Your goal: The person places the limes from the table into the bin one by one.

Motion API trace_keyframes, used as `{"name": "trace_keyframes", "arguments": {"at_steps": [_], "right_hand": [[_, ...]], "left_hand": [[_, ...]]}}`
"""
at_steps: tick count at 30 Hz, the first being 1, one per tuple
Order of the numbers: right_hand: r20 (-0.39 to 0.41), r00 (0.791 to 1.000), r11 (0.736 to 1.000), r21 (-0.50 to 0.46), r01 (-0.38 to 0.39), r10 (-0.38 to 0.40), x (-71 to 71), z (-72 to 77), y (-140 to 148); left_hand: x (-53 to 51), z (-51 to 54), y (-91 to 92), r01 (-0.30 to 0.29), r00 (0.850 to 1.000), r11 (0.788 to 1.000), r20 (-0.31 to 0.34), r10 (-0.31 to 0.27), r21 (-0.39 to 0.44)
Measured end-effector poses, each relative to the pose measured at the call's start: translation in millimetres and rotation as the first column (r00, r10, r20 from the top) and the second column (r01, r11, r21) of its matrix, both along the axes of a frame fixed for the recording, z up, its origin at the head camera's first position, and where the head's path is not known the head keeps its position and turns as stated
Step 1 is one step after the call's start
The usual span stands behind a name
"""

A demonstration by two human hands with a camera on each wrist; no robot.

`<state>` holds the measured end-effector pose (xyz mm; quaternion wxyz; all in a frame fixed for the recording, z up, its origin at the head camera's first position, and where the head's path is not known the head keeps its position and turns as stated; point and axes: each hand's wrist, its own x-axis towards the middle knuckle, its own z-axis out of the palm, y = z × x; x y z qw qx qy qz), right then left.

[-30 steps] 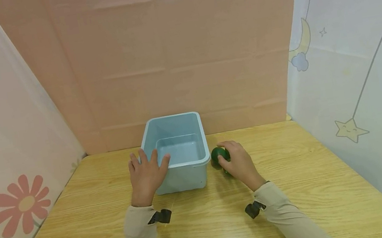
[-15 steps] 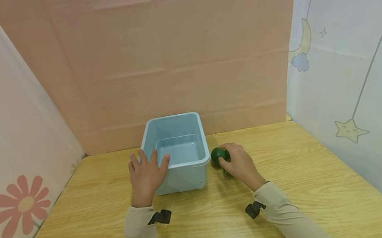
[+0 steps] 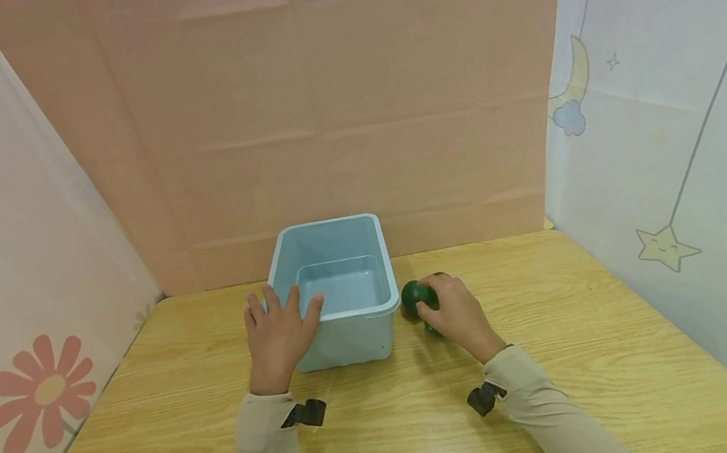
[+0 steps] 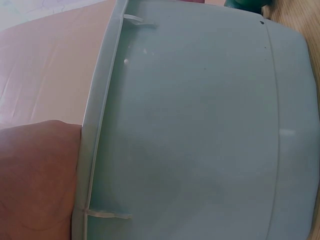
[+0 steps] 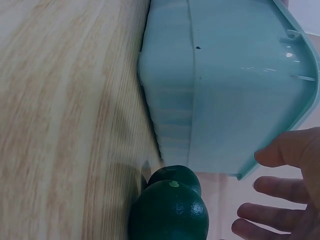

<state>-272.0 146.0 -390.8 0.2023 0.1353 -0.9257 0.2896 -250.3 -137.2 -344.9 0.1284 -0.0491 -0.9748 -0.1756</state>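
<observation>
A light blue plastic bin (image 3: 347, 341) stands upright on the table, with nothing visible inside. My left hand (image 3: 278, 345) lies over its front left rim, fingers spread. At the bin's right side sit glossy dark green round fruits (image 3: 414, 296), possibly limes; the exact kind is unclear. In the right wrist view, one fruit (image 5: 169, 215) with a pale stem spot partly covers another fruit (image 5: 177, 174). My right hand (image 3: 458, 319) hovers over them, fingers loosely bent and apart from the fruit in the right wrist view. It hides part of the group in the head view.
The wooden table (image 3: 153, 438) runs up to an orange-pink backdrop (image 3: 329, 104). Pale printed sheets hang at left and right, one with a flower (image 3: 47, 387), the other with a star (image 3: 666, 249). Each wrist carries a small black camera, such as the left wrist camera (image 3: 308, 413).
My right fingers have drawn slightly nearer and lower, and a bit of dark green now shows behind them. The left hand and the bin have not moved.
</observation>
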Motion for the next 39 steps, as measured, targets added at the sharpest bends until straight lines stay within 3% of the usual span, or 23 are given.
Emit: {"name": "trace_keyframes", "arguments": {"at_steps": [10,39], "right_hand": [[0.044,0.999,1.000,0.009,0.004,-0.004,0.3,0.7,0.9],[0.072,0.997,1.000,0.025,0.015,-0.016,-1.4,-3.0,2.4]], "left_hand": [[0.3,1.3,0.0,0.007,1.000,1.000,0.010,-0.007,0.016],[1.4,0.1,0.4,0.001,1.000,1.000,-0.001,-0.001,0.009]]}}
